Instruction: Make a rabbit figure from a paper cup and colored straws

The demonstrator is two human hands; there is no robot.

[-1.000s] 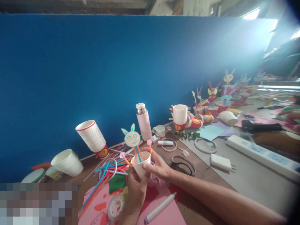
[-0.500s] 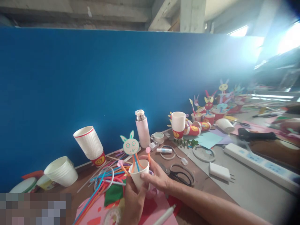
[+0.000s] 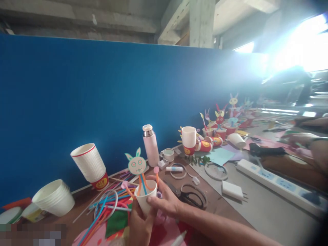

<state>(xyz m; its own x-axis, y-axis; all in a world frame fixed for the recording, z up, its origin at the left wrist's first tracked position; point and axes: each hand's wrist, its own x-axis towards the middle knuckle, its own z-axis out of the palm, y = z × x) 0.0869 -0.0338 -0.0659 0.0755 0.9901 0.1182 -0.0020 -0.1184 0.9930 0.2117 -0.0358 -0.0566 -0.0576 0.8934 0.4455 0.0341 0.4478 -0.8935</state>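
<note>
White paper cup (image 3: 141,204): roughly upright between both hands, left of the black-handled metal scissors (image 3: 182,195)
Green-outlined white rabbit head (image 3: 137,166): above the cup, on blue and orange stems (image 3: 143,182)
Left hand (image 3: 141,221): fingers curled closely, gripping the cup low
Right hand (image 3: 166,200): thumb on its near side, fingers partly hidden

Blue partition (image 3: 89,92) behind brn table (image 3: 217,205), grey surface (image 3: 261,205) at R. Concrete ceiling (image 3: 123,17) & pillar (image 3: 201,24) above. Strong glare (image 3: 302,44) upper R, hazing partition.
</note>
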